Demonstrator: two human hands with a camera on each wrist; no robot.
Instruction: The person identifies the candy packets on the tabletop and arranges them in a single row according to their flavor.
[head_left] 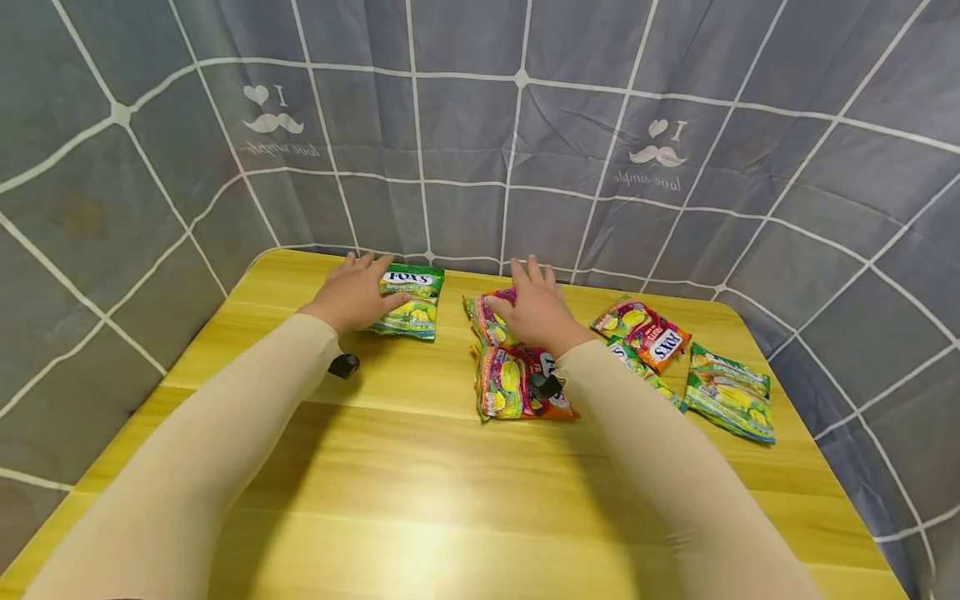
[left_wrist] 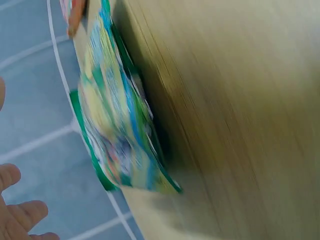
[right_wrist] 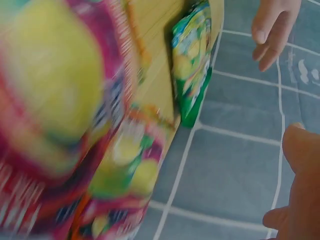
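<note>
In the head view my left hand [head_left: 354, 293] hovers at the left edge of a green Fox's candy bag [head_left: 415, 304], fingers spread. The left wrist view shows a gap between the fingers [left_wrist: 30, 214] and that bag [left_wrist: 112, 120]. My right hand [head_left: 538, 307], its fingers apart, is over two pink-and-red Fox's candy bags. The farther red bag [head_left: 487, 321] is partly hidden by it, while the nearer one [head_left: 510, 385] lies below the wrist. In the right wrist view the thumb and fingers [right_wrist: 307, 175] stand clear of the bags, and neither hand holds anything.
On the right, another red candy bag [head_left: 647, 332] overlaps a green one [head_left: 660, 390]. Beside them lies a further green bag [head_left: 729, 395]. The wooden table [head_left: 420, 492] is bordered at the back and sides by a grey curtain [head_left: 465, 125] with white grid lines.
</note>
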